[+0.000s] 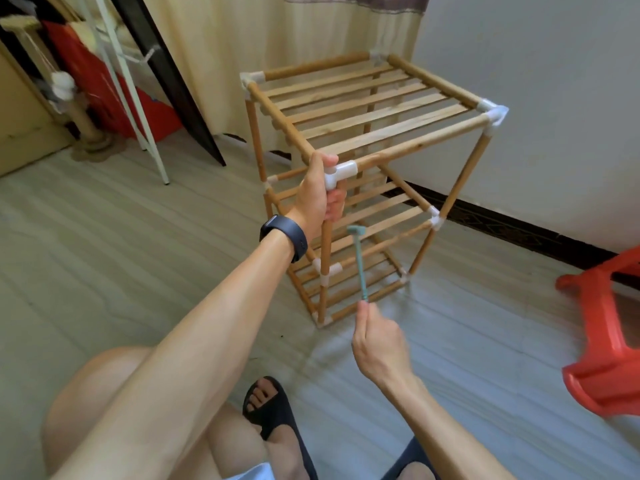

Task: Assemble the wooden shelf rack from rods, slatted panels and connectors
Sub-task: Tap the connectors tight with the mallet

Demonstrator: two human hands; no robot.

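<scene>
Pale floor [104,254] beside a white wall [536,98]: the left hand [317,192] wraps the standing rack [363,109] at its near top corner post. The right hand [379,344] pinches a small teal hammer [360,261], seemingly plastic. Best to brace firmly and tap the white connector [341,173] squarely downward.

Your rack [363,109] was honey-brown wood with white connectors [341,173], and your small hammer [360,261] was teal. Your wristband [284,237] was dark navy; the stool [602,386] was red.
</scene>
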